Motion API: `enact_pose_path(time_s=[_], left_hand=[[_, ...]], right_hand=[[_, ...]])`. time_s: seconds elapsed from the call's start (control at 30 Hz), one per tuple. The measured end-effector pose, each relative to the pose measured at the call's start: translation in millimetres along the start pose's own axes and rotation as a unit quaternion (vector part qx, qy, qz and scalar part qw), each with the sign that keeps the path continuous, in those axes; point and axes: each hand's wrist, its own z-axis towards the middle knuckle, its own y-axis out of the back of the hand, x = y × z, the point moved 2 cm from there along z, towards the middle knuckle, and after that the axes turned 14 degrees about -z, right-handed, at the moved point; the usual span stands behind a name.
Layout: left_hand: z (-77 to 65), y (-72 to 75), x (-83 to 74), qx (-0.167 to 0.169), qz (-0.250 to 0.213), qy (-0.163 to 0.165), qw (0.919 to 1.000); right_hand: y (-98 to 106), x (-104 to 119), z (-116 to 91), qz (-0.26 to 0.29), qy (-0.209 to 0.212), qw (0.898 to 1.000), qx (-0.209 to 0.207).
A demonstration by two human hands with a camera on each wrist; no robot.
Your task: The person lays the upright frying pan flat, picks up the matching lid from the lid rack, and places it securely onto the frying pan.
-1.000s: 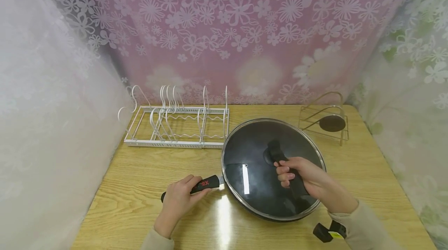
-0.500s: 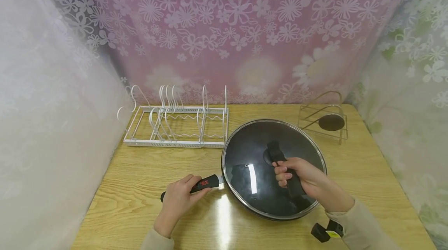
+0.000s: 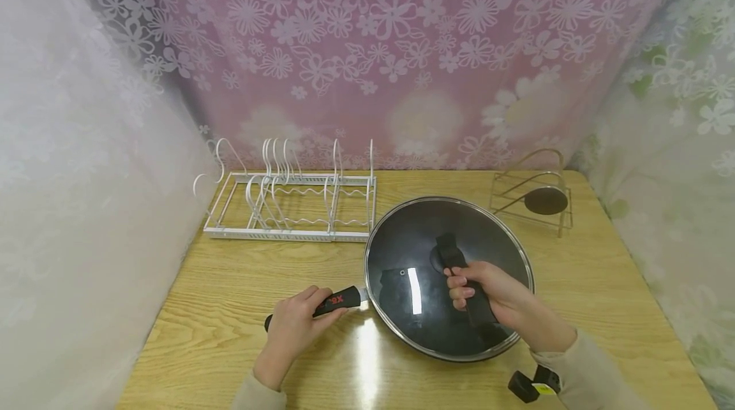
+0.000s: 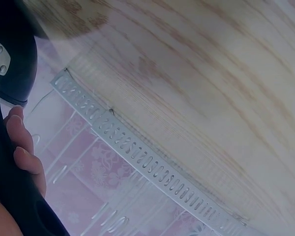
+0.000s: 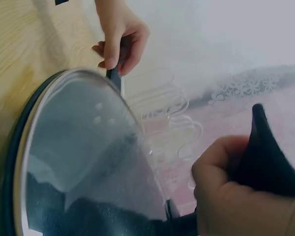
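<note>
A black frying pan with a steel-rimmed glass lid over it sits in the middle of the table. My left hand grips the pan's black handle, which points left with red lettering on it. In the left wrist view, fingers curl around that handle beside the riveted pan side. My right hand is wrapped around the lid's tall black handle. The right wrist view shows the lid's rim close along the pan's dark rim; whether they touch all round, I cannot tell.
Behind and to the left stands a white wire rack with upright loops. A small gold wire stand with a dark round disc is at the back right. Curtains hang behind and on both sides of the wooden table.
My right hand and the lid handle have shifted slightly left and down. The light reflection on the glass has moved a little right. The left hand keeps its place on the pan handle.
</note>
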Motion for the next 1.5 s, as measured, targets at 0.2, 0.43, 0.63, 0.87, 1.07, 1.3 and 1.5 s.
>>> enact_pose_path(time_s=[0.2,0.43,0.63,0.87,1.07,1.3,1.5], left_hand=[[-1.5,0.5,-0.9,0.001,-0.003,0.002,1.0],[-3.9,0.1,-1.3,0.008,-0.003,0.013,0.9999],[-3.8,1.4,-1.0,0.0,-0.002,0.009,1.0],[0.7,-1.2,0.4,0.0,0.004,0.027,0.9996],[-0.7,-4.5,-2.2,0.005,0.004,0.034,0.9994],[-7.0,1.3,-1.7,0.017,0.002,0.054,0.9984],[-7.7,6.4,-2.5,0.044,0.007,0.052,0.9976]], right_hand=[[5.7,-9.5,-0.2,-0.135,0.017,0.987,-0.09],[10.0,-17.7,3.3,-0.232,0.013,0.959,-0.16],[12.6,-18.1,6.9,-0.21,0.027,0.969,-0.127],[17.2,-12.4,10.9,-0.17,0.057,0.982,-0.062],[17.8,-13.5,7.5,-0.156,0.055,0.985,-0.058],[11.1,-20.8,6.7,-0.205,0.031,0.971,-0.12],[5.3,-16.7,-1.0,-0.449,0.022,0.858,-0.251]])
